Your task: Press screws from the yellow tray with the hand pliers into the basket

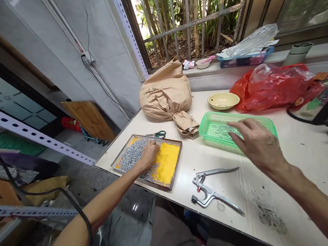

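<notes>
My left hand (pixel 150 153) reaches into a shallow tray (pixel 178 162) with a yellow bottom, its fingers curled down among many small silvery metal pieces (pixel 132 154). What lies between those fingertips is hidden. Over the green plastic basket (pixel 208 136) hovers my right hand (pixel 255 142), thumb and fingers apart, with nothing visible in it. A small heap of similar metal pieces (pixel 223 131) lies on the basket's bottom, left of the fingers. Hand pliers (pixel 211 192) with spread handles rest on the table in front of the basket.
Behind the tray are dark-handled scissors (pixel 160 134) and a tied brown paper bag (pixel 166 92). A cream bowl (pixel 223 100), a red plastic bag (pixel 276 87) and a kettle (pixel 321 98) stand along the back. The table's (pixel 302 150) left edge runs beside the tray.
</notes>
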A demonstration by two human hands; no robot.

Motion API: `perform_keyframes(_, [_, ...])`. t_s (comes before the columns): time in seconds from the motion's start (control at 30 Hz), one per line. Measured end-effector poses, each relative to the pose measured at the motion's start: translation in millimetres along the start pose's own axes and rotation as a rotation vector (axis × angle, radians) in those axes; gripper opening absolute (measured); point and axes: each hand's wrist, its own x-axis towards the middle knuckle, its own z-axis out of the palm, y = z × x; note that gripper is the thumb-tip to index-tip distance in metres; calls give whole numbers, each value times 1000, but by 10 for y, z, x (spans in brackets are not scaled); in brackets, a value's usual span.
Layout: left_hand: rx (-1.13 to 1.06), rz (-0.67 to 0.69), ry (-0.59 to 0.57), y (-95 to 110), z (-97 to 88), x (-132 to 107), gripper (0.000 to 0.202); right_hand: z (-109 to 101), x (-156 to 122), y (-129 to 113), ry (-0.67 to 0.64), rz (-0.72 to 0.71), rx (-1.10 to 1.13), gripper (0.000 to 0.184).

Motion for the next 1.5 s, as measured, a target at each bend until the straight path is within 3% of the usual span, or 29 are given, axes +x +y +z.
perform_keyframes(0.23, [27,-42,-2,-16,28,-6,23,130,-616,-320,-195,-39,236,23])
perform_keyframes(0.4, [31,23,-68,-37,0,15,23,156,-988,-525,-353,-27,388,24])
perform_keyframes(0.6, [-4,54,-52,5,-112,78,21,127,-1171,-734,-490,-29,419,26])
perform_keyframes(0.7, [-152,38,-25,205,-261,-26,16,103,-1216,-748,-510,7,396,27])
perform_keyframes(0.77, [-481,-34,-107,456,-344,-181,11,81,-1255,-735,-543,22,374,23])
perform_keyframes(0.87, [-1000,-145,-450,911,-378,-477,17,51,-1311,-725,-635,43,305,15])
perform_keyframes(0.93, [-1127,-185,-605,1168,-331,-642,20,46,-1341,-733,-705,75,233,12])
perform_keyframes(1.0, [-1129,-214,-657,1330,-251,-743,21,57,-1370,-746,-753,113,171,11])
perform_keyframes(1.27, [-1138,-249,-729,1383,-106,-783,32,133,-1464,-734,-719,116,182,13])
perform_keyframes(1.5, [-1177,-326,-912,1401,-110,-709,31,76,-1427,-764,-720,125,175,16])
